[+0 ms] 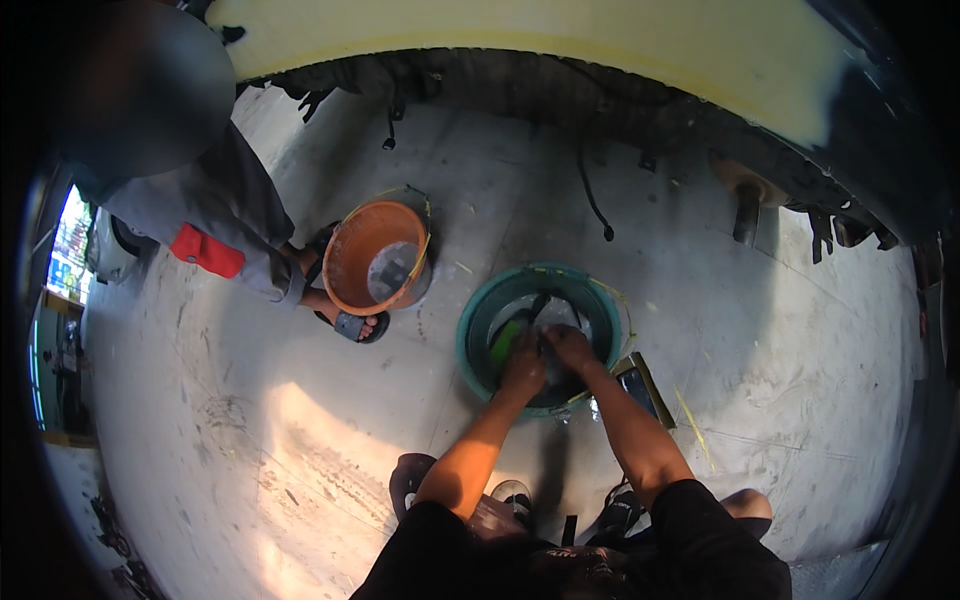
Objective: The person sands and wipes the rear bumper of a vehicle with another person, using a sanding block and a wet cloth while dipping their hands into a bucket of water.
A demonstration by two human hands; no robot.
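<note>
Both my arms reach down into a green bucket on the floor in front of me. My left hand is closed, with a bright green piece right beside its fingers. Close to it, almost touching, my right hand has its fingers curled inward. Something pale and something dark lie in the bucket just beyond the fingers. What each hand grips is too dim and small to name. A thin yellow handle hangs along the bucket's right rim.
An orange bucket with liquid in it stands left of the green one, beside a person's sandalled foot. A dark open box lies right of the green bucket. Overhead hangs a pale yellow vehicle panel with dangling cables.
</note>
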